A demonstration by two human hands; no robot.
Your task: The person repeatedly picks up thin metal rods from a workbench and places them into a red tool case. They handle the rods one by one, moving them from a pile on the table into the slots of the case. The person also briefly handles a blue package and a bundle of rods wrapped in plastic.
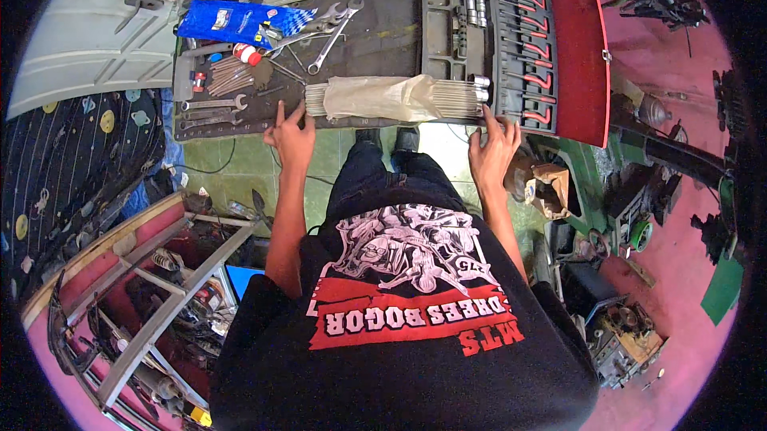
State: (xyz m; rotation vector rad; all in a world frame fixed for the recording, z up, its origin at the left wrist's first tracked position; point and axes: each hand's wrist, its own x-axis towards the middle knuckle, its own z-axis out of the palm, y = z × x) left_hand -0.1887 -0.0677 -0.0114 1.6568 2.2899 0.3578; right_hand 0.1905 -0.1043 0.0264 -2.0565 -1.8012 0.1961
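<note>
Black printed shirt [415, 387] nearest the lens. Left hand [291, 137], fingers spread, at left end of the paper-wrapped rod bundle [375, 98]; right hand [494, 150], fingers parted, by its right end (pinch or mere touch, can't tell). Bundle lies along dark worktop's [387, 51] near edge, wrenches [216, 103] left, red panel [582, 67] right. Best steadied level at both ends; loose rods could slip.

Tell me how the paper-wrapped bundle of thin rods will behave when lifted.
The paper-wrapped bundle of thin rods should probably lift fairly stiffly, since the exposed rods look straight and parallel. The crinkled paper wrap covers only the middle, so rods might slide out lengthwise if tilted. Spread side by side, it seems unlikely to roll.
</note>
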